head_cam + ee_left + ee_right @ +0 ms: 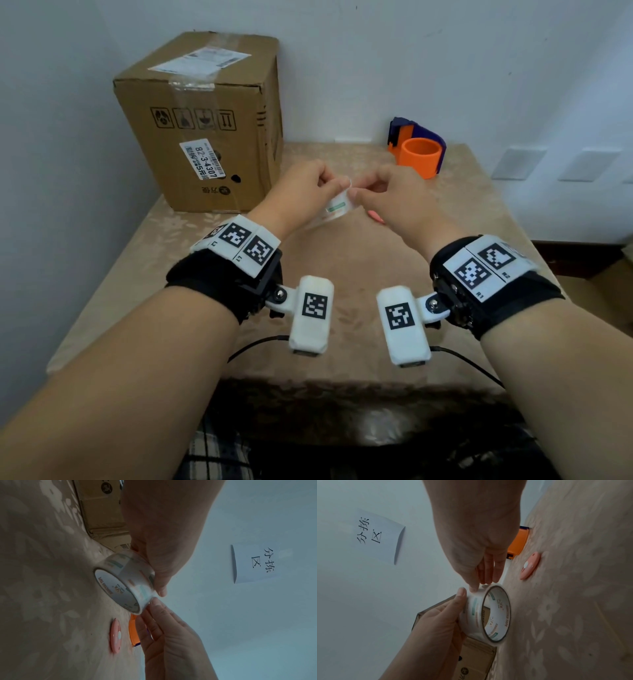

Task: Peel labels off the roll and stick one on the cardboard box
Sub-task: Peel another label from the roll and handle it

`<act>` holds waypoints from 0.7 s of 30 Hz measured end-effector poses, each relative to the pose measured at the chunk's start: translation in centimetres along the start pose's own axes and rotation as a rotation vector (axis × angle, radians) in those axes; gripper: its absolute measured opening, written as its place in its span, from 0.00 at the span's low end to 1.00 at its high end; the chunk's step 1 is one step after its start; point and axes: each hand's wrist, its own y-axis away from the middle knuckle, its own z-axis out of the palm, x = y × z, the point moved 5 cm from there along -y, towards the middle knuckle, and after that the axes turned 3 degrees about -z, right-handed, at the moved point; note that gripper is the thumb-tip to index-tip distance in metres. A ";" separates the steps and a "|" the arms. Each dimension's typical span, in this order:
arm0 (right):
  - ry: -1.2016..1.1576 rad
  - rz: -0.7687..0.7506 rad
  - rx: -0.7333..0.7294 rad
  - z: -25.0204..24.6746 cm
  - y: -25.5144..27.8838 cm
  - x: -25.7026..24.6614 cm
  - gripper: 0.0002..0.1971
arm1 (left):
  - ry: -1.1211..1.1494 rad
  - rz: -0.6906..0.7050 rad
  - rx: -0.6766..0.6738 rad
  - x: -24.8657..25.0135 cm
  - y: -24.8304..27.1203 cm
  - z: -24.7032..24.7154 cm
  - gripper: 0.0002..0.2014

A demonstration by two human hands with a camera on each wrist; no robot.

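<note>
A clear roll of printed labels (337,208) is held above the table's middle by both hands. My left hand (329,186) grips it round the outside, thumb on top, as the right wrist view shows (461,593). My right hand (359,192) pinches at the roll's (123,582) outer layer near the rim, fingertips (476,586) touching the film. No label hangs free that I can see. The cardboard box (205,120) stands upright at the table's back left, taped shut, with a white barcode sticker on its front.
An orange and blue tape dispenser (416,149) sits at the back right by the wall. A small pink round object (529,565) lies on the beige patterned tablecloth (342,281) under my right hand. A paper sign (257,563) hangs on the wall.
</note>
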 end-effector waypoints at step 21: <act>0.029 0.058 0.043 0.7 -0.1 0.7 0.04 | 0.099 0.028 -0.162 0.0 0.7 0.5 0.12</act>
